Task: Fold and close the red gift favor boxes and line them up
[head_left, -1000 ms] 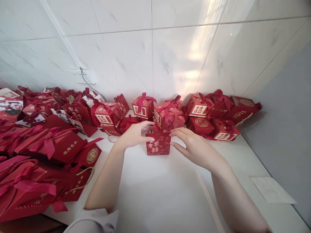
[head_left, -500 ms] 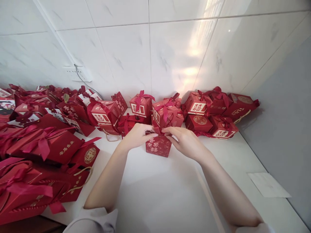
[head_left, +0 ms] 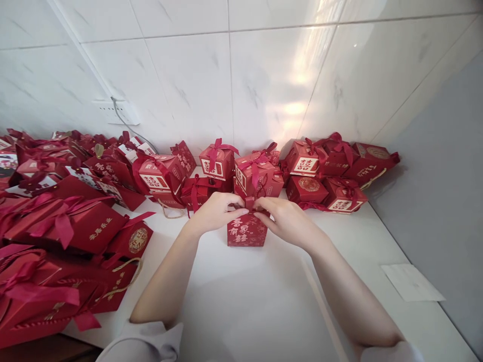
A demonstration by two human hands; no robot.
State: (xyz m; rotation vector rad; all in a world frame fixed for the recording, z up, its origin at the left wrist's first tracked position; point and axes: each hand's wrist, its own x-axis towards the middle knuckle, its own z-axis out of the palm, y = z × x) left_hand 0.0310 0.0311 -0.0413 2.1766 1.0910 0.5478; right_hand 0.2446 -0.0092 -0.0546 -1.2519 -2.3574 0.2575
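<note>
A small red gift box with pale Chinese lettering on its front stands upright on the white table, in the middle of the head view. At its top edge my left hand grips from the left, thumb and fingers pinched together. From the right, my right hand pinches the same top edge. A short red piece, ribbon or flap, shows between my fingertips; I cannot tell which. My fingers hide most of the box's top.
Behind, red ribboned boxes line the tiled wall. More boxes are stacked at the back right. Many red gift boxes crowd the left side. A white paper lies by the right edge. A wall socket has a cable.
The gift box has turned slightly so its front faces me more squarely. Both hands stay at its top, with fingers shifted a little. The view has moved slightly.
</note>
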